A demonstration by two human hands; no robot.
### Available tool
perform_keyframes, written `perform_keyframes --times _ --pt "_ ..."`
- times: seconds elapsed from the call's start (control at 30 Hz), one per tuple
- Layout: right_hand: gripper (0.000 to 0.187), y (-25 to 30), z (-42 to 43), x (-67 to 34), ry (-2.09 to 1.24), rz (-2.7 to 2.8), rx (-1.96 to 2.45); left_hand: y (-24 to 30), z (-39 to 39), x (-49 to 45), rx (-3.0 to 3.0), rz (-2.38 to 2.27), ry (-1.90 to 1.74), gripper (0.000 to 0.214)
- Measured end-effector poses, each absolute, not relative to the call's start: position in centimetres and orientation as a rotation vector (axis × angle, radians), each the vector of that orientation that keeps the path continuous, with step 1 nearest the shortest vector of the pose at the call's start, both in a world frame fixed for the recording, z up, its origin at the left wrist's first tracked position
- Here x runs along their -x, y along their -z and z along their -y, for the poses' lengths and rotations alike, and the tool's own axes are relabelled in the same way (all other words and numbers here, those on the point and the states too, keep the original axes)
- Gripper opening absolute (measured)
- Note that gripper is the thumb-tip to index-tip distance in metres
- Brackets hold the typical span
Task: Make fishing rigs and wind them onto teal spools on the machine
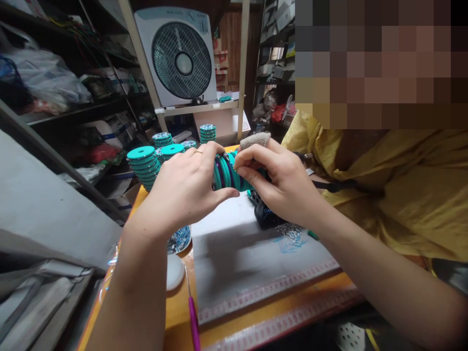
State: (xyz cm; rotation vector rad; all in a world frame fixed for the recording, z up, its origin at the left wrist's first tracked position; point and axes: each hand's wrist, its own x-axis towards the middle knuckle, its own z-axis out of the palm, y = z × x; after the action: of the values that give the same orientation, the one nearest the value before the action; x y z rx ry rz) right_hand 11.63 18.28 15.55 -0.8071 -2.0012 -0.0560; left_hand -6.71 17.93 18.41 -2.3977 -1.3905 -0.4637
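A row of teal discs (228,173), stacked face to face with darker purple ones among them, lies sideways between my two hands above the work board. My left hand (183,183) wraps around its left end, the thumb stretched along the lower side. At the right part, my right hand (281,170) is closed, thumb and index finger pinched at the discs' rims; anything small between these fingertips is hidden. A piece of grey-beige fabric (256,140) shows just behind my right hand. Below that hand is a black object (266,217), partly covered, its kind unclear.
Upright stacks of teal discs (142,168) stand behind my left hand. On the grey board (234,273) lie small silver pieces (292,234). A purple-handled tool (193,317), a white round lid (175,272) and a dish of metal bits (181,239) sit left. A person in yellow (402,204) is close right.
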Motion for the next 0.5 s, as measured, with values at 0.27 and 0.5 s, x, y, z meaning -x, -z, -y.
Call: perform_keyframes --times 0.27,0.5 --pt "0.010 -15.0 -18.2 -11.5 0.218 1.980 0.777 -18.4 -18.0 6.8 2.391 1.368 0.469 0.056" --pt "0.025 -13.1 -18.0 -12.3 0.476 1.915 0.598 -18.3 -18.1 6.8 2.398 1.353 0.512 0.056"
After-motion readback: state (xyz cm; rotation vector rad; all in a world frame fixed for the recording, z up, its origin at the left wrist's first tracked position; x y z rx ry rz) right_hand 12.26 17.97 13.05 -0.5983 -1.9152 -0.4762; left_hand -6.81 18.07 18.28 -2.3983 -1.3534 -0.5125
